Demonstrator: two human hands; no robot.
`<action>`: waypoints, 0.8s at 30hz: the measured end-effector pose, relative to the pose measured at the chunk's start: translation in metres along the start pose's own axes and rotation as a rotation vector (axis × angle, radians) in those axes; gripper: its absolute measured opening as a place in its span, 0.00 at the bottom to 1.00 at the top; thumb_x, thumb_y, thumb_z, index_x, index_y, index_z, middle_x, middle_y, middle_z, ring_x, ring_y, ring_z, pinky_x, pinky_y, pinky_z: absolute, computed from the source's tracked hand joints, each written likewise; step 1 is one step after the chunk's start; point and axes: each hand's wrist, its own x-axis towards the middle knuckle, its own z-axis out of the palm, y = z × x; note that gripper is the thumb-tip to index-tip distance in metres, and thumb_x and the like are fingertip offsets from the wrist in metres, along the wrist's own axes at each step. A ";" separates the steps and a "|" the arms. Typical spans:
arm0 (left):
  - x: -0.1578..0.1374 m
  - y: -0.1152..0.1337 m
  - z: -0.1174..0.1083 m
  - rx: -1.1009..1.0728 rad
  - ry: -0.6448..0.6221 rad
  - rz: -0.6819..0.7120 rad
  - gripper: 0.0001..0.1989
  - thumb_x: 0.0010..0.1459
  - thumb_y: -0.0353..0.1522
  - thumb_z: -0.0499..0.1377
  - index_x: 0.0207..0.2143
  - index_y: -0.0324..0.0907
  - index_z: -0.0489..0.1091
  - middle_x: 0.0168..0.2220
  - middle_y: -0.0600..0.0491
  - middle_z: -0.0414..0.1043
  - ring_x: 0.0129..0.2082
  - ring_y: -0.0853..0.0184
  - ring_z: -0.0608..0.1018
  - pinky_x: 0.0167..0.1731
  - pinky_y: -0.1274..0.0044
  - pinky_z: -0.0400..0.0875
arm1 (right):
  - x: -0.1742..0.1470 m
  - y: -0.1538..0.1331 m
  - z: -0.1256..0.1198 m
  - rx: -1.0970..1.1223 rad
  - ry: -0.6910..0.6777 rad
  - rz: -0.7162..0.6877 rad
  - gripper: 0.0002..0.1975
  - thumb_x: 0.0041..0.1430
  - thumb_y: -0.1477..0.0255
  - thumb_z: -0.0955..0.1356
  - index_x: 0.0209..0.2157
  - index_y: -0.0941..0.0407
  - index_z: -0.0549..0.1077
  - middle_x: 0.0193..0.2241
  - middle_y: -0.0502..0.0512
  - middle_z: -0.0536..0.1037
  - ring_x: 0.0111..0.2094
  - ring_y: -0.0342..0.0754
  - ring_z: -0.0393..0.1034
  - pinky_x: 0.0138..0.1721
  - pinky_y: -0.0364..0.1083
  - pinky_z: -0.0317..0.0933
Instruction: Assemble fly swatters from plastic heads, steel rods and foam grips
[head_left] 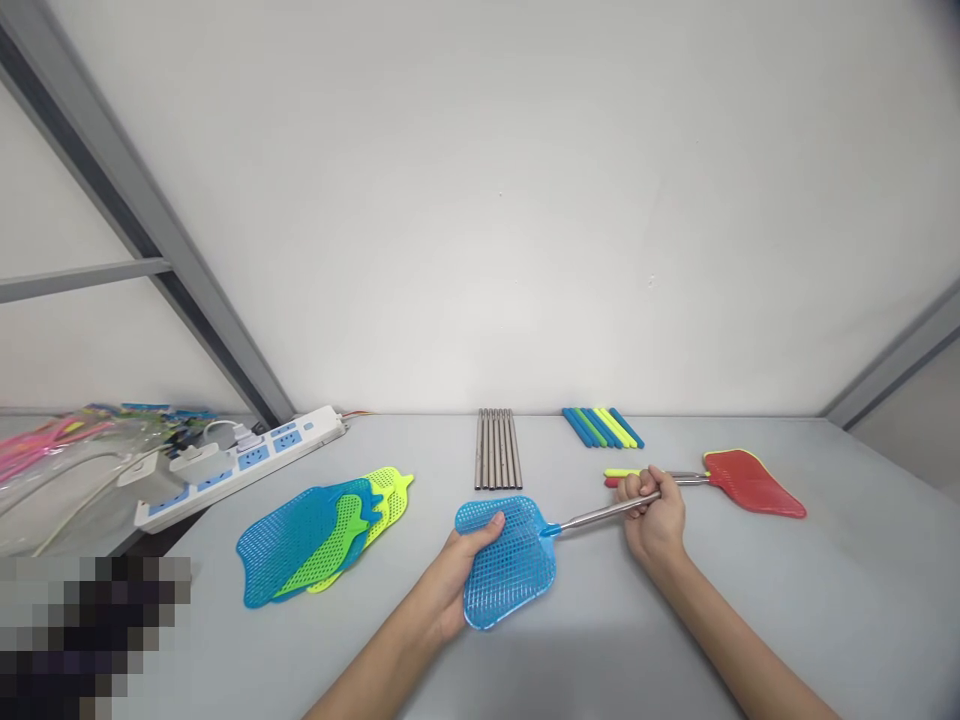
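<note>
A blue mesh fly swatter head [514, 565] is gripped at its left side by my left hand [454, 580], with the thumb lying over the mesh. From its neck a metal rod [600, 513] runs right, and the fingers of my right hand [656, 515] are closed round the rod's far end. Just behind my right hand lie fly swatters with a red head [754, 483] on top, a yellow edge showing beneath it. Their yellow handle [621, 473] and a red one stick out left of my right hand, which hides part of them.
Several loose blue, green and yellow swatter heads [292, 535] overlap on the left. Metal rods [499, 450] line up at the back centre, beside coloured handles [602, 427]. A power strip [255, 458] with plugs and plastic bags [67, 450] occupies the far left.
</note>
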 end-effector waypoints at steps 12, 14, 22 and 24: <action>-0.005 0.000 0.005 0.077 0.182 0.032 0.18 0.43 0.33 0.61 0.38 0.36 0.64 0.33 0.44 0.73 0.35 0.55 0.74 0.37 0.63 0.66 | -0.011 0.008 0.002 0.063 0.010 -0.030 0.16 0.48 0.69 0.59 0.13 0.56 0.49 0.08 0.42 0.50 0.10 0.37 0.44 0.13 0.41 0.38; -0.005 0.000 0.006 0.090 0.172 0.025 0.18 0.43 0.34 0.60 0.37 0.35 0.65 0.33 0.43 0.73 0.34 0.55 0.74 0.37 0.63 0.66 | -0.013 0.009 0.003 0.063 0.009 -0.040 0.16 0.48 0.69 0.60 0.13 0.56 0.50 0.08 0.42 0.49 0.10 0.37 0.44 0.13 0.41 0.38; -0.003 -0.003 0.004 0.135 0.189 -0.015 0.17 0.44 0.35 0.60 0.37 0.35 0.65 0.33 0.41 0.73 0.33 0.55 0.75 0.36 0.63 0.66 | -0.015 0.015 0.001 0.039 0.044 -0.063 0.17 0.48 0.68 0.59 0.13 0.56 0.47 0.07 0.42 0.48 0.10 0.37 0.43 0.13 0.41 0.37; -0.003 -0.003 0.003 0.136 0.182 -0.017 0.18 0.44 0.35 0.60 0.37 0.35 0.65 0.34 0.41 0.72 0.34 0.55 0.74 0.36 0.63 0.66 | -0.015 0.017 0.001 0.044 0.053 -0.054 0.17 0.48 0.68 0.59 0.13 0.56 0.46 0.08 0.42 0.47 0.10 0.37 0.42 0.13 0.41 0.36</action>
